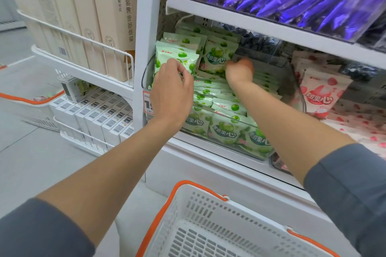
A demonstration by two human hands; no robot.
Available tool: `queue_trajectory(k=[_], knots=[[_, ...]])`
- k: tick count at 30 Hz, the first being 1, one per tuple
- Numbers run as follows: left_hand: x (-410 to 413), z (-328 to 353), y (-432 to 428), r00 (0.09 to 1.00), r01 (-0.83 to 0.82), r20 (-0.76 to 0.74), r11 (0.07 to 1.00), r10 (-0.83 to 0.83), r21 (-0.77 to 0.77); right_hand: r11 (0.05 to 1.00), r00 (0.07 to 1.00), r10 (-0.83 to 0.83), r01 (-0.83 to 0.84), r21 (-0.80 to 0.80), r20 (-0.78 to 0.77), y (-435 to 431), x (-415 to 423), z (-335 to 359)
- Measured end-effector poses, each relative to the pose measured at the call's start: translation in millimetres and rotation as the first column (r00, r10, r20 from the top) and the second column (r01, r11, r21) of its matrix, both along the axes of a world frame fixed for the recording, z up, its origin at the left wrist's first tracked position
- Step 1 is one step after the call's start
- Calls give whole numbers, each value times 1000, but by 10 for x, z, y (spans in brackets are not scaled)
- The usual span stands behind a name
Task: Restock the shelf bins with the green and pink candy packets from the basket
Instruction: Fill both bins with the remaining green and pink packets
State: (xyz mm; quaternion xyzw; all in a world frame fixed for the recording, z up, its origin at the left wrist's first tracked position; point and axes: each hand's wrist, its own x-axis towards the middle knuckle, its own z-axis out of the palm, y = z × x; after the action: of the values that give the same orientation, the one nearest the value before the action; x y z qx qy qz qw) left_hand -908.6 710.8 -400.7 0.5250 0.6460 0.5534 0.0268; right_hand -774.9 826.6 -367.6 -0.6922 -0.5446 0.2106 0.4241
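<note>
Head view, white shelf [229, 14], grey floor [31, 152], left grip [171, 92] pinching green packets [177, 58], right grip [240, 69] blurred, cannot tell.

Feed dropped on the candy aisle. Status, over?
Left hand pinches green packet stack at left end of bin. Right hand at upright green packet deeper in, grip unclear. No packets in visible part of basket. Nothing blocking.

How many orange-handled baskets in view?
2. Near basket at bottom centre; far basket on the floor at left edge, partly cut off. More may be out of frame.
</note>
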Motion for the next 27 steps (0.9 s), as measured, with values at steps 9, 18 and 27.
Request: queue_trajectory(k=[9, 18, 27], knots=[[452, -12, -426, 983, 186, 22, 981, -185, -63, 860, 944, 246, -317, 399, 220, -1186, 422, -149], [1295, -1149, -1153, 860, 393, 121, 493, -496, -776, 909, 871, 402, -342, -238, 283, -2483, 1317, -1875], [1502, -2011, -1560, 685, 273, 204, -13, -699, -962, 74, 777, 630, -78, -994, -14, -3619, 2126, -3305]])
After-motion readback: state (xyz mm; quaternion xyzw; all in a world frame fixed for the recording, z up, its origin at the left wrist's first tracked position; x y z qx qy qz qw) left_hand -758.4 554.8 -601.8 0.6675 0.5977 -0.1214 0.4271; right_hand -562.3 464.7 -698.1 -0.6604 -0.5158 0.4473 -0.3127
